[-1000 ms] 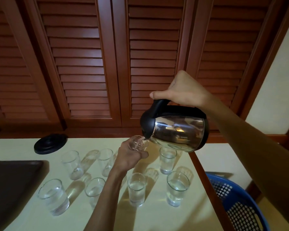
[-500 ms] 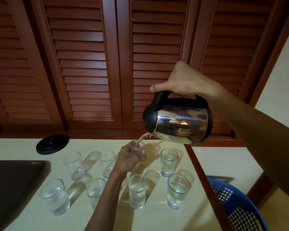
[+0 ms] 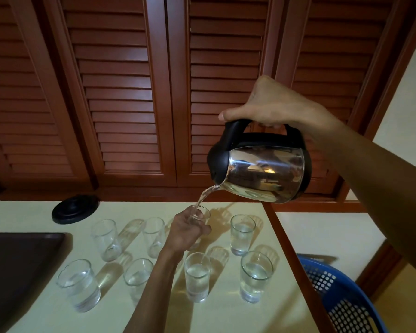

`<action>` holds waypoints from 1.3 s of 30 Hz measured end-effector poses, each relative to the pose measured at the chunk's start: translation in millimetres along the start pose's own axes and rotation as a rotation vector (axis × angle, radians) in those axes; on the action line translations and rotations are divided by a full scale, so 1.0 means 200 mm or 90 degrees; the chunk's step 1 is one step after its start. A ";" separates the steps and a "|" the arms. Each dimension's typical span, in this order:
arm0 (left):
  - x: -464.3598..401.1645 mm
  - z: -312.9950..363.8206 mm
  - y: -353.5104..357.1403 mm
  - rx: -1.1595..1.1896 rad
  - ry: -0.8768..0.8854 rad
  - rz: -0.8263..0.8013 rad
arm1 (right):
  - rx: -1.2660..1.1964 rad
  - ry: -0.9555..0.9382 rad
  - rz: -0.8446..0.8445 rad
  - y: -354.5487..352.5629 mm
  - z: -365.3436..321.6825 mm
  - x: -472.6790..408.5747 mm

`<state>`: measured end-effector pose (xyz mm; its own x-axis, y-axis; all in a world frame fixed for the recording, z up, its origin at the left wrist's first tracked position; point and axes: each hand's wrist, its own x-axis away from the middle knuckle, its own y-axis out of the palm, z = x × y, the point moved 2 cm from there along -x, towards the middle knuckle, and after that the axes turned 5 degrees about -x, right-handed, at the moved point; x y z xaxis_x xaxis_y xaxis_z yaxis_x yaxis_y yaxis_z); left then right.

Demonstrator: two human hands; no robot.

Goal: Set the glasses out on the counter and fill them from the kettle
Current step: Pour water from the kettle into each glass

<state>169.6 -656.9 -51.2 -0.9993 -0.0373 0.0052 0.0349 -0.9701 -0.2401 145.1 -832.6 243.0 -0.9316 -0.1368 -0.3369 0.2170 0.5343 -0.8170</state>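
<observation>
My right hand (image 3: 271,104) grips the black handle of a steel kettle (image 3: 264,174), tilted left above the pale counter (image 3: 226,316). A thin stream of water (image 3: 203,195) runs from its spout into a glass (image 3: 202,213) that my left hand (image 3: 185,231) holds on the counter. Several other glasses stand around it. Those at the right (image 3: 241,234), (image 3: 256,276) and the middle front one (image 3: 197,276) hold water, as does the front left one (image 3: 78,286). Two at the back left (image 3: 105,239), (image 3: 154,235) look empty.
The black kettle base (image 3: 75,209) lies at the back left of the counter. A dark tray (image 3: 17,272) covers the left edge. A blue plastic basket (image 3: 341,299) sits below the counter's wooden right edge (image 3: 296,267). Brown louvred doors (image 3: 120,92) stand behind.
The kettle has risen and tipped further, and water now pours in a visible stream into the held glass. My left hand stays on that glass.
</observation>
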 end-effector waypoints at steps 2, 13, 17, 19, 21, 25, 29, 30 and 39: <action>0.00 0.00 0.00 -0.010 -0.002 0.001 | 0.003 -0.001 0.003 -0.01 0.00 -0.01; 0.02 0.02 0.00 -0.013 -0.032 -0.009 | -0.016 0.011 0.006 -0.02 0.02 -0.01; 0.03 0.05 0.00 -0.014 -0.021 -0.011 | -0.026 0.009 0.009 -0.01 0.04 0.00; 0.03 0.07 0.00 -0.017 -0.016 -0.017 | -0.027 0.003 0.008 0.00 0.04 0.00; 0.04 0.08 0.00 -0.010 -0.013 -0.017 | -0.031 -0.001 0.008 0.02 0.05 0.01; 0.03 0.11 -0.01 0.011 -0.012 -0.022 | -0.057 0.005 0.021 0.03 0.08 0.02; 0.03 0.15 -0.03 0.030 -0.007 -0.024 | -0.140 0.032 0.049 0.06 0.17 0.05; 0.02 0.16 -0.03 0.040 -0.003 -0.025 | -0.171 0.042 0.061 0.06 0.20 0.07; -0.02 0.27 -0.08 0.084 0.036 0.003 | -0.479 0.143 0.152 0.17 0.43 0.26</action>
<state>173.9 -654.3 4.4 -0.9982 -0.0318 -0.0505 0.0373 -0.9932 -0.1107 129.0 -892.8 156.6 -0.9387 0.1794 -0.2945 0.2377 0.9553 -0.1757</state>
